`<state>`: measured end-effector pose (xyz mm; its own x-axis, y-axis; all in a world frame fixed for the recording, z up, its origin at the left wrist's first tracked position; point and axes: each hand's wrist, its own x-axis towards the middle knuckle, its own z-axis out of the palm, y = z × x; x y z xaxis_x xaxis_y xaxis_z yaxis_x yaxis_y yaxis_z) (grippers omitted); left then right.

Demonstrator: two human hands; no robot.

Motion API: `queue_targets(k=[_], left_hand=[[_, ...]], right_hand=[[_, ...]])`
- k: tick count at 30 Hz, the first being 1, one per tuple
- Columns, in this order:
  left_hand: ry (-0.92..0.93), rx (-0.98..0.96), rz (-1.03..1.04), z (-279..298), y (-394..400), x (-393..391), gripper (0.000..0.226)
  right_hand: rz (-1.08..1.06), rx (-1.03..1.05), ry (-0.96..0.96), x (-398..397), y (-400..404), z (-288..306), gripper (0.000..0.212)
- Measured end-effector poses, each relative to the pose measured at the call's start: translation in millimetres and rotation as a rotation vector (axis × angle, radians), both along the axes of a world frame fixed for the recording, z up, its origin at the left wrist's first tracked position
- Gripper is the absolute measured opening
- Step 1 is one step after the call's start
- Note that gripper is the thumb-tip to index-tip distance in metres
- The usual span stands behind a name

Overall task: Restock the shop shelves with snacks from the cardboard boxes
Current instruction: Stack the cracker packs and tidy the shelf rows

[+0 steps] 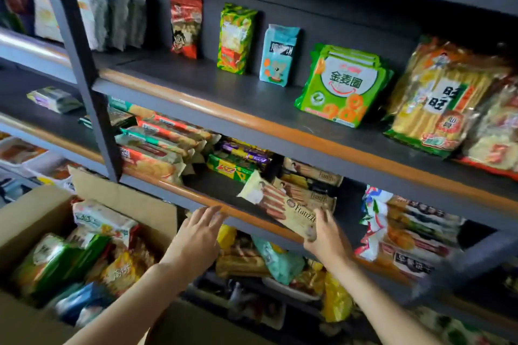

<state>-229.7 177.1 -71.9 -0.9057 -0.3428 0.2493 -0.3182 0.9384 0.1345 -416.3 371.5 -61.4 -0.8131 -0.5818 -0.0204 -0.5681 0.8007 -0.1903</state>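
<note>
1. The right hand (325,235) grasps the near end of a cream wafer-stick pack (283,206), fingers curled over its edge; the pack lies tilted across the wooden lip of the middle shelf (179,190), its far end already over the shelf board, its near end hanging out past the lip.
2. The left hand (200,228) is released; its fingers lie straight, the tips touching the same lip, well apart from the pack; it holds nothing.
3. The step in hand, as I judge it, is seating this pack; to do it well, push it straight in until the near end clears the lip, line it up with the matching wafer packs (308,182) stacked just behind, and keep the label facing out; a skewed push could nudge the green-and-yellow pack (228,169) beside it.
4. The cardboard box (28,221) stands open at lower left, a flap raised toward the shelf; inside lie many snack bags, among them a green bag (61,260), an orange-yellow bag (120,272) and a white bag (98,218) on top; it looks largely full, so much restocking remains.
5. The upper shelf (252,98) bears a few upright packets, spaced apart; a large green bag (343,85) leans there beside a yellow cracker bag (437,98).
</note>
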Motion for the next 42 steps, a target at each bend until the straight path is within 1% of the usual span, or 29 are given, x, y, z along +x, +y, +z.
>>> queue_targets(k=[1, 3, 5, 6, 10, 13, 16, 17, 19, 22, 24, 26, 27, 29, 30, 33, 36, 38, 40, 42], left_hand=[[-0.044, 0.002, 0.017, -9, 1, -12, 0.074], [-0.115, 0.093, 0.032, -31, 4, -42, 0.068], [-0.099, 0.179, 0.011, -51, 15, -73, 0.062], [-0.07, 0.187, 0.018, -62, 21, -88, 0.062], [-0.107, 0.242, 0.034, -86, 44, -132, 0.055], [-0.118, 0.241, 0.071, -91, 51, -134, 0.054], [-0.113, 0.301, 0.152, -85, 47, -108, 0.052], [-0.108, 0.306, 0.185, -82, 43, -96, 0.051], [-0.107, 0.32, 0.276, -80, 32, -64, 0.05], [-0.074, 0.449, 0.506, -85, 15, 4, 0.048], [-0.103, 0.519, 0.643, -86, 11, 60, 0.05], [-0.132, 0.541, 0.744, -83, 11, 118, 0.049], [-0.121, 0.581, 0.818, -80, 10, 148, 0.047], [-0.039, 0.696, 1.015, -80, 5, 213, 0.043], [-0.009, 0.723, 1.114, -84, 2, 247, 0.041], [-0.052, 0.823, 1.334, -100, -6, 335, 0.046], [-0.045, 0.929, 1.454, -119, -10, 402, 0.046], [-0.039, 0.944, 1.484, -133, -16, 438, 0.043], [-0.027, 0.944, 1.493, -147, -27, 470, 0.038], [-0.005, 0.945, 1.491, -158, -40, 497, 0.036]], right_hand=[[-0.022, -0.007, -0.017, -16, 0, -10, 0.057], [-0.054, 0.028, -0.024, -47, -2, -29, 0.057], [-0.083, 0.097, -0.013, -73, -4, -44, 0.059], [-0.077, 0.132, 0.007, -85, -5, -51, 0.06], [-0.057, 0.227, 0.068, -114, -9, -69, 0.062], [-0.052, 0.259, 0.035, -118, -13, -74, 0.061], [-0.015, 0.252, 0.108, -102, -27, -62, 0.063], [0.03, 0.223, 0.119, -92, -35, -56, 0.061], [0.199, 0.129, 0.063, -68, -61, -50, 0.052], [0.492, 0.114, -0.07, -20, -114, -51, 0.042], [0.632, 0.137, -0.11, 20, -147, -53, 0.041], [0.756, 0.159, -0.16, 59, -177, -55, 0.043], [0.811, 0.188, -0.166, 81, -191, -54, 0.044], [0.922, 0.238, -0.159, 133, -219, -53, 0.045], [0.974, 0.25, -0.159, 162, -233, -53, 0.046], [1.149, 0.262, -0.136, 252, -267, -60, 0.047], [1.315, 0.252, -0.181, 338, -291, -86, 0.042], [1.377, 0.284, -0.232, 392, -303, -112, 0.041], [1.394, 0.38, -0.314, 442, -314, -146, 0.04], [1.365, 0.513, -0.389, 484, -323, -184, 0.044]])
